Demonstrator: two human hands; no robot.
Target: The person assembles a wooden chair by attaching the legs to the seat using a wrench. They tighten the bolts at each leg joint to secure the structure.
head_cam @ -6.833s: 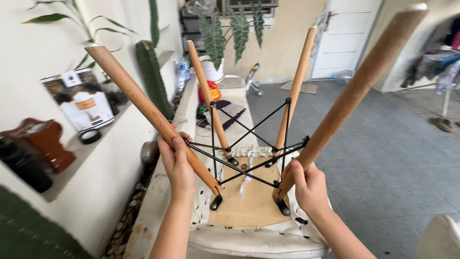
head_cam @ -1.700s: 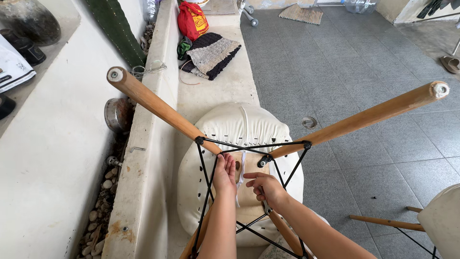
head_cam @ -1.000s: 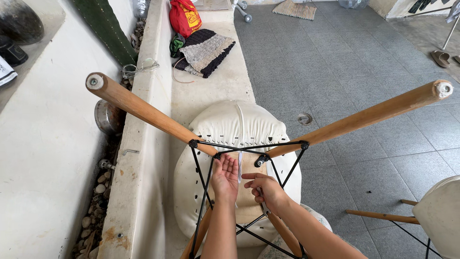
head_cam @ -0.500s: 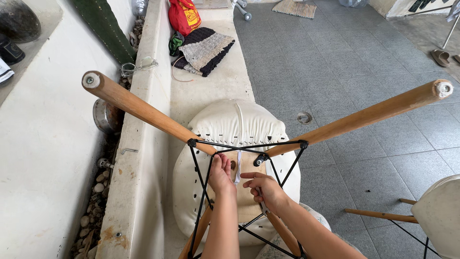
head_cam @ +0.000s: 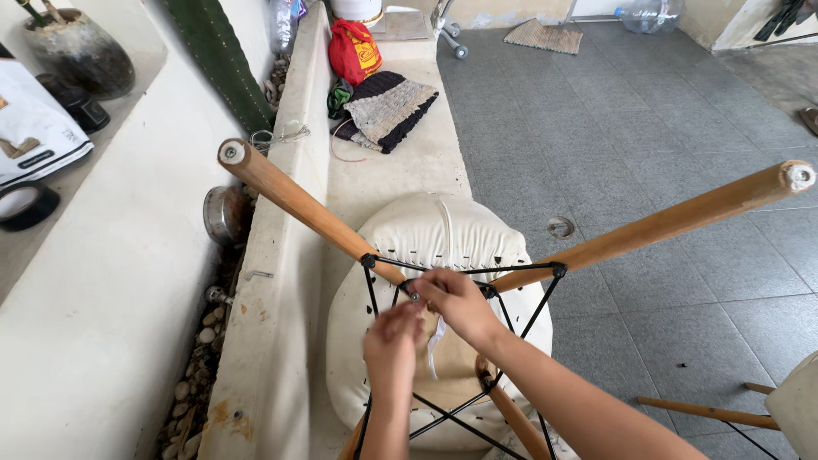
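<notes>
Under the black wire frame of the upturned white chair on the ledge, my right hand pinched a bolt; my left hand curled beside it, grip unclear. Fastening, I judged; next needed steady turning.

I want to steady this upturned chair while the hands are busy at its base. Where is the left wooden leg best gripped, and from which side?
Probably around the middle of the left wooden leg, coming from the ledge side on the left. It slants up and out as a bare round shaft there, while its lower end meets the black wire frame, where the left hand and right hand work.
</notes>
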